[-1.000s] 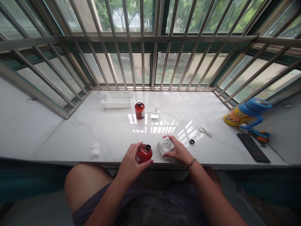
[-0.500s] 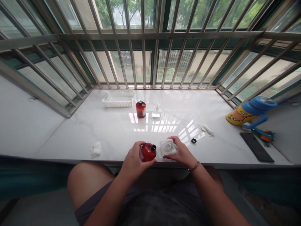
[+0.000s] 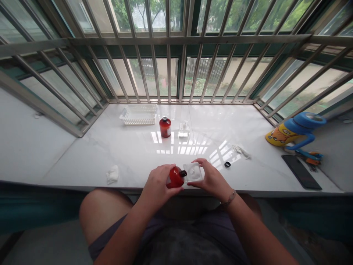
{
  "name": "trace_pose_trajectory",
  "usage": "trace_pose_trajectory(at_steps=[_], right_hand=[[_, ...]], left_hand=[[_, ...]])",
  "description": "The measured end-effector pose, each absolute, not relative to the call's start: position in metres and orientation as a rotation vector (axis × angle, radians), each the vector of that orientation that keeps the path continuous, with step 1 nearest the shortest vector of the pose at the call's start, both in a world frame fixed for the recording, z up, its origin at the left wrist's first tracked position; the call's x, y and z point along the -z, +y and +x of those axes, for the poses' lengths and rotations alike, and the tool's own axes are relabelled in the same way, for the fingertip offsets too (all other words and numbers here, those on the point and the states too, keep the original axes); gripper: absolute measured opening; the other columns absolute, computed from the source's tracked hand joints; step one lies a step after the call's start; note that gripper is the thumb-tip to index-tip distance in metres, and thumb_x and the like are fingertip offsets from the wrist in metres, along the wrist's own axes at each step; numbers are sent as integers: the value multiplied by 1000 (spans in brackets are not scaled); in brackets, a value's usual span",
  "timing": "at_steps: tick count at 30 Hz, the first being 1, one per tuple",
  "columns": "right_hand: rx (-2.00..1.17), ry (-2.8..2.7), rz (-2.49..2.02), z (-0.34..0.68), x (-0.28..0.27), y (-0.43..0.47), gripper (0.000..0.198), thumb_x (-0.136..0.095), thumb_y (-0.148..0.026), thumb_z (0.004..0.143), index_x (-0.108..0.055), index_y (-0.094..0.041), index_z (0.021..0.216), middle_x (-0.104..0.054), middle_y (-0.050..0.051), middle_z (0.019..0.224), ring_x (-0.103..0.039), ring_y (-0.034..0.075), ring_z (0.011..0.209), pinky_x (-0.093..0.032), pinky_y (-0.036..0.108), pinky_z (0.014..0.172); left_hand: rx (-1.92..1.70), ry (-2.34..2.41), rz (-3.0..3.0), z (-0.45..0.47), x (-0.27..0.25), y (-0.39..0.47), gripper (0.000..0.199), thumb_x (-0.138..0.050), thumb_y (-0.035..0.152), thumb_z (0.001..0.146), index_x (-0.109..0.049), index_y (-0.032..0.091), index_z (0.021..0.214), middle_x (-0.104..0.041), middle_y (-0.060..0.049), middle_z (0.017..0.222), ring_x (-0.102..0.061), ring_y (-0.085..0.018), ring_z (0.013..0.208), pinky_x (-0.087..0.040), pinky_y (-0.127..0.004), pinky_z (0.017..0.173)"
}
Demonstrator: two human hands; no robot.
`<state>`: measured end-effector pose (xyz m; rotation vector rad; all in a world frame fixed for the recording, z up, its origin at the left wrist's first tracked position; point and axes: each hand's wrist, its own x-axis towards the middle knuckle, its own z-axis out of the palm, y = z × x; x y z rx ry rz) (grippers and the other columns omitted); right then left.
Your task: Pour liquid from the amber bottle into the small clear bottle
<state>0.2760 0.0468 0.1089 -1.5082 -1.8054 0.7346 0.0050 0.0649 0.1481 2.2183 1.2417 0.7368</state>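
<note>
My left hand (image 3: pixel 160 181) is wrapped round a red bottle (image 3: pixel 175 177), tilted to the right, its black neck uncapped. In my right hand (image 3: pixel 211 176) is a clear square glass bottle (image 3: pixel 192 172), gripped by its sides between thumb and fingers. The red bottle's mouth is right at the left edge of the glass one; whether they touch I cannot tell. Both are held over the counter's front edge. A small black ring-shaped cap (image 3: pixel 227 164) lies on the counter to the right of my right hand.
Farther back on the white counter (image 3: pixel 132 147) stand another red bottle (image 3: pixel 165 128), a second clear bottle (image 3: pixel 184 130) and a white basket (image 3: pixel 138 115). Crumpled tissues (image 3: pixel 112 174) lie left. At right are a crumpled white strip (image 3: pixel 241 151), a phone (image 3: pixel 300 172) and a blue-yellow flask (image 3: pixel 293 129).
The red bottle has tipped further to the right, its neck moving toward the glass bottle. My right hand has brought the glass bottle slightly left, closing the gap between them.
</note>
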Motion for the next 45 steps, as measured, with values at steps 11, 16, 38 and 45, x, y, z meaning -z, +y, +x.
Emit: trace_pose_trajectory(at_steps=[11, 16, 38, 45], right_hand=[[-550, -1890, -1534, 278, -118, 49, 79, -96, -45, 73, -53, -28, 137, -66, 9, 130, -68, 34, 120, -59, 51, 103], [-496, -1939, -1535, 278, -128, 50, 76, -96, -40, 72, -57, -28, 136, -68, 10, 126, -69, 35, 118, -60, 53, 101], [-261, -2219, -1528, 282, -152, 53, 78, -100, -37, 72, -55, -28, 136, -68, 12, 132, -64, 38, 122, -56, 57, 102], [-212, -2265, -1540, 279, -160, 53, 77, -100, -34, 72, -53, -26, 133, -69, 12, 128, -65, 37, 118, -57, 55, 98]], left_hand=[[-752, 1247, 2311, 8, -151, 69, 84, -104, 32, 68, -60, 28, 140, -73, -9, 135, -69, -37, 122, -55, -54, 104], [-744, 1244, 2294, 9, -152, 69, 84, -103, 32, 70, -58, 28, 141, -72, -10, 136, -68, -36, 123, -55, -54, 105], [-712, 1215, 2123, 12, -147, 71, 81, -103, 33, 70, -61, 28, 139, -72, -8, 134, -67, -34, 124, -55, -52, 108], [-730, 1209, 2093, 12, -143, 71, 81, -103, 32, 69, -61, 28, 139, -72, -7, 135, -67, -34, 124, -55, -52, 109]])
